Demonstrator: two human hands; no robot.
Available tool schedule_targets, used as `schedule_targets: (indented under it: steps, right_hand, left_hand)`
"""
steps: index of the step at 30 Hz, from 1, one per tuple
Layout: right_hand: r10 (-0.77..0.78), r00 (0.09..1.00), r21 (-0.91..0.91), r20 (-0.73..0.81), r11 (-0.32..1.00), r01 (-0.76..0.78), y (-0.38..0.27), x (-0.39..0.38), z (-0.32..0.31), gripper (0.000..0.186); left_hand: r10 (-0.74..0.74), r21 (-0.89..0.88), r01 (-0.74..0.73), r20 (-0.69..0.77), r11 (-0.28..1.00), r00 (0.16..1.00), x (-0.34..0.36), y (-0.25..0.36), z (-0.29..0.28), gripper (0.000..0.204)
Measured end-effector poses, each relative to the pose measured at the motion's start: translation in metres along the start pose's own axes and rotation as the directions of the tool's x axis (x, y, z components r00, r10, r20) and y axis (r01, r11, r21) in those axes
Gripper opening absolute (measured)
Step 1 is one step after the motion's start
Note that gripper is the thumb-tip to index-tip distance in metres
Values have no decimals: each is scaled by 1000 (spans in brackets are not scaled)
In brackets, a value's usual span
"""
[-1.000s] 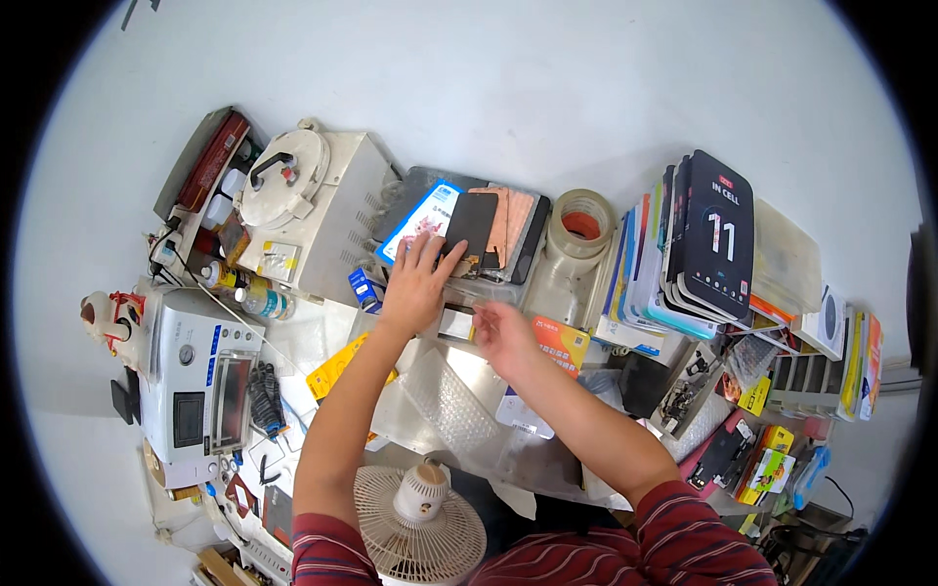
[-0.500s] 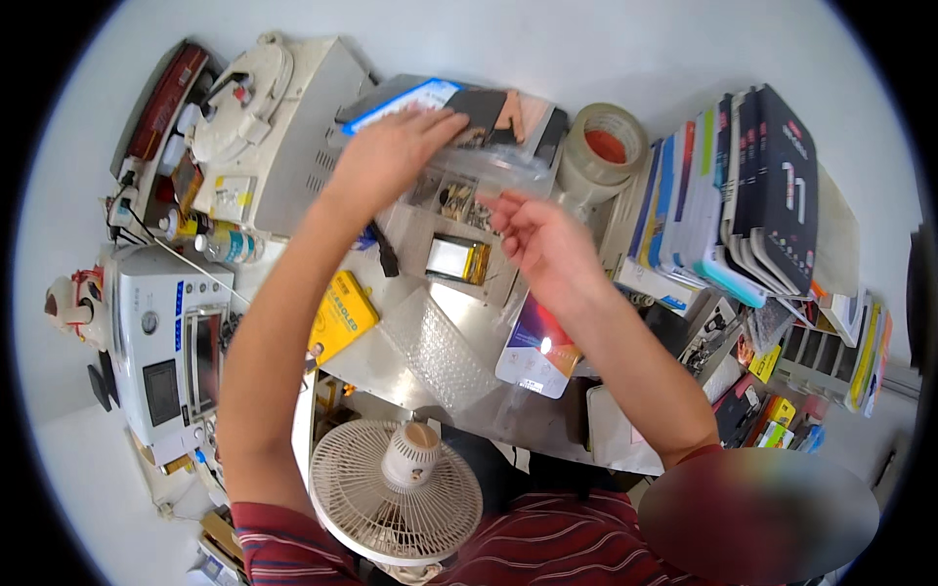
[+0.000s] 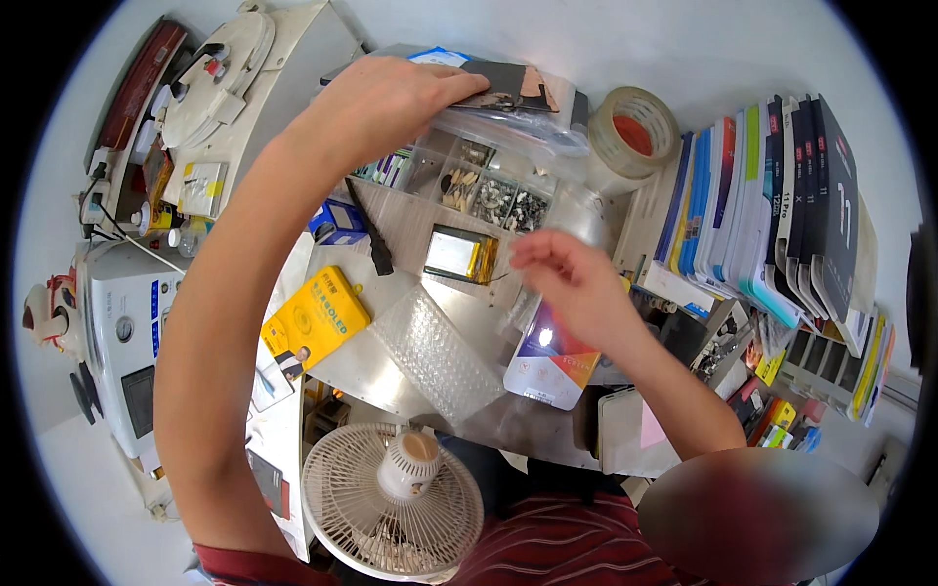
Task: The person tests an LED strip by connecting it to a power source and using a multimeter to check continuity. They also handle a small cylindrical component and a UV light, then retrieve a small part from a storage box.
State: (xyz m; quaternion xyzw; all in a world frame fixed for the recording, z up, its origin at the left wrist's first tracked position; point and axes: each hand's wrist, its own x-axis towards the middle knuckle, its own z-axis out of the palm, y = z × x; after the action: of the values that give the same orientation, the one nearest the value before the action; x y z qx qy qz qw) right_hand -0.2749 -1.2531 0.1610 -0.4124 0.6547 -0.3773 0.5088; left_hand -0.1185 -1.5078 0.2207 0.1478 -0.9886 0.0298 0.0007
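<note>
Stack (image 3: 506,98) shifted, baring tray compartments (image 3: 425,176) | black, copper-toned | left grip (image 3: 391,98) touching

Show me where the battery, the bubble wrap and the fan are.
Battery (image 3: 456,255), head view: middle of its silver face.
Bubble wrap (image 3: 436,354), head view: middle of the sheet.
Fan (image 3: 406,475), head view: on its white hub.

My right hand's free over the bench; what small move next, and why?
Probably move the right hand up to the parts box: small parts show in its compartments, that hand looks empty and is just short of them, and the left hand is on the stack at the box's far side.
</note>
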Motion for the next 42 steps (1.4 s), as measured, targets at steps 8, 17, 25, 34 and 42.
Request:
schedule_targets:
  steps: [8,17,25,34,42]
  right_hand:
    - [-346,932,-551,103,760,344,3,-22,16,20]
    - [-512,856,-752,73,536,385,7,26,17,39]
    - [-455,870,-831,189,398,389,7,46,43,42]
    - [-621,780,-901,78,290,321,17,65,29,47]
    - [-363,931,-896,-36,424,131,11,84,-11,32]
  left_hand:
    - [19,-13,-19,11,1000,1000,1,1,-5,69]
    - [77,-17,-78,-31,997,997,0,-5,0,66]
    - [52,-27,-48,141,998,989,9,5,-34,43]
    - [76,-2,-76,131,997,988,-2,12,-40,42]
    - [-23,-21,29,257,999,966,15,17,-33,41]
